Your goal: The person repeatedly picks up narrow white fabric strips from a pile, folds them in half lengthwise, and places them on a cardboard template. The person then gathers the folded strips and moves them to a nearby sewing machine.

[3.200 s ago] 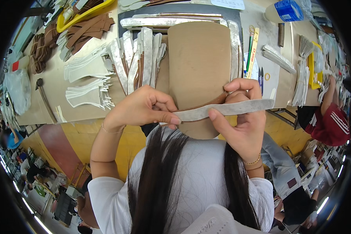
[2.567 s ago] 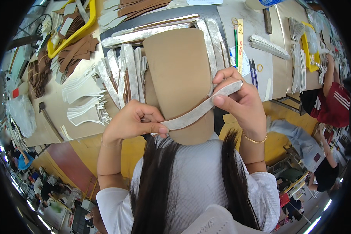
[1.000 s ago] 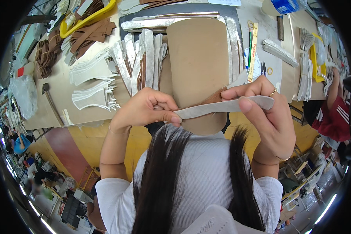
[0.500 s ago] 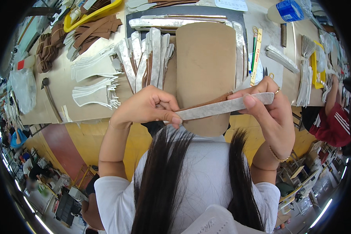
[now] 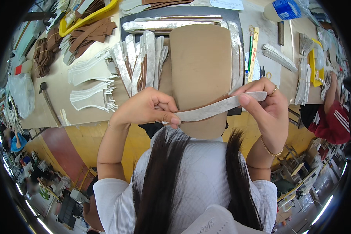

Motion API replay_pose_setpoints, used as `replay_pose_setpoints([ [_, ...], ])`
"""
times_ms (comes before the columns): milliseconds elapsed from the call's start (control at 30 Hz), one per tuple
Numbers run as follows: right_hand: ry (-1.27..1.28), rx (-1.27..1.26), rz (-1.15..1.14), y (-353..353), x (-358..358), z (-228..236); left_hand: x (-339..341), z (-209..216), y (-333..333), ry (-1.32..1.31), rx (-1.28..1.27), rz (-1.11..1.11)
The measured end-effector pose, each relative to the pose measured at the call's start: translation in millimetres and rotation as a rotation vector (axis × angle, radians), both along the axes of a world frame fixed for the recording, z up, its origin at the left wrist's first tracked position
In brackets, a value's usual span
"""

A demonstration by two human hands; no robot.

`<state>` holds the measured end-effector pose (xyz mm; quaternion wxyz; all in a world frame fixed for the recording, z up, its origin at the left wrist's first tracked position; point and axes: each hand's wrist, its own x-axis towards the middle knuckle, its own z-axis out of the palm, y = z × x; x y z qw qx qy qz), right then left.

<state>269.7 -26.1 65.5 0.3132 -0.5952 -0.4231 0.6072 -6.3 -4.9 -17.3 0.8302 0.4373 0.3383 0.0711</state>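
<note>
my left hand [image 5: 144, 109] pinches strip [image 5: 218, 109] near end | my right hand [image 5: 267, 105] pinches far end, higher | long axis spans between both hands, above brown board [image 5: 201, 62]

The curved strip [image 5: 218, 109] is pale silvery grey with a brown underside. The cardboard board [image 5: 201, 66] is plain tan. White cut pieces [image 5: 87, 84] lie on the beige tabletop [image 5: 58, 93], brown leather pieces [image 5: 91, 33] beside a yellow tray [image 5: 85, 19]. The bottle cap [image 5: 283, 8] is blue.
</note>
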Motion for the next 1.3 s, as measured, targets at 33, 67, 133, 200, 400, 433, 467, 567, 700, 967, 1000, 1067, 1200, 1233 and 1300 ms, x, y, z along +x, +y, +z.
replay_pose_setpoints([
  [33,0.007,0.02,-0.003,0,1,-2,0,0,0,-0.005,0.013,0.003],
  [67,0.014,0.04,-0.005,0,2,-5,0,-1,0,0.002,0.018,-0.008],
  [133,0.041,0.057,-0.027,1,3,-11,0,0,3,0.017,0.026,-0.033],
  [200,0.081,0.052,-0.062,3,3,-18,-2,1,3,0.058,-0.015,-0.038],
  [400,0.037,0.239,0.023,5,12,-35,0,3,2,-0.001,-0.059,0.026],
  [433,0.044,0.231,0.019,4,12,-37,0,2,1,0.009,-0.059,0.025],
  [467,0.052,0.224,0.015,4,12,-38,0,2,1,0.019,-0.059,0.023],
  [567,0.0,0.242,0.061,5,14,-40,0,4,1,0.038,-0.078,0.028],
  [700,0.034,0.206,0.05,6,13,-42,-1,6,1,0.062,-0.099,0.031],
  [967,0.047,0.214,0.078,9,16,-46,0,9,-1,0.054,-0.095,0.066],
  [1000,0.052,0.21,0.075,9,16,-47,0,8,-1,0.056,-0.093,0.069],
  [1067,0.042,0.231,0.067,8,16,-50,-1,9,-2,0.063,-0.082,0.065],
  [1200,0.048,0.26,0.108,8,19,-52,0,9,-2,0.063,-0.078,0.074],
  [1233,0.037,0.272,0.118,8,19,-52,1,9,-3,0.063,-0.086,0.085],
  [1300,0.017,0.294,0.138,9,21,-51,1,9,-3,0.065,-0.084,0.093],
])
